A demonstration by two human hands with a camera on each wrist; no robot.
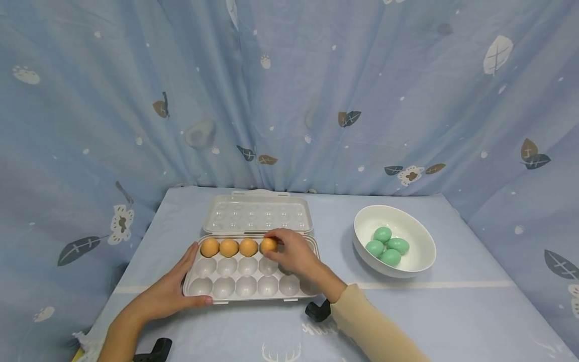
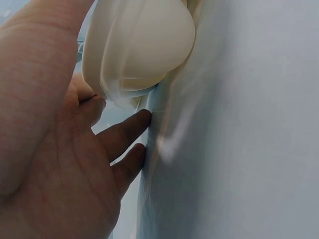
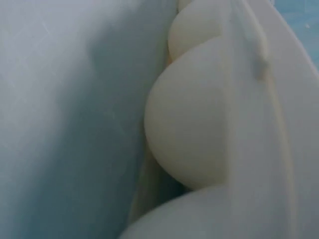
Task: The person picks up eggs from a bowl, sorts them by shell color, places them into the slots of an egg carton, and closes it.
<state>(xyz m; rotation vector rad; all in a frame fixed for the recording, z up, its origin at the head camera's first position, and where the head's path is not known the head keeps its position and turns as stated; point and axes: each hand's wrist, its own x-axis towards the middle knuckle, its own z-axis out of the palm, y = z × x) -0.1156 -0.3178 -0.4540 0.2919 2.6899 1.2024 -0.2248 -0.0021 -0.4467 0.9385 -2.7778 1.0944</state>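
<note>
An egg carton lies with its lid folded back, and three orange eggs sit at the left of its far row. My right hand pinches another orange egg at the fourth cup of that row. Along the carton's left end rests my left hand, its thumb at the near corner. The left wrist view shows this hand's fingers fairly straight beside the carton's underside. In the right wrist view, rounded cup bottoms fill the middle and my right hand is out of sight.
A white bowl with several green eggs stands right of the carton. The clear lid lies flat behind the carton. A blue patterned curtain hangs behind the cloth-covered table. Black wrist-worn parts show near both forearms.
</note>
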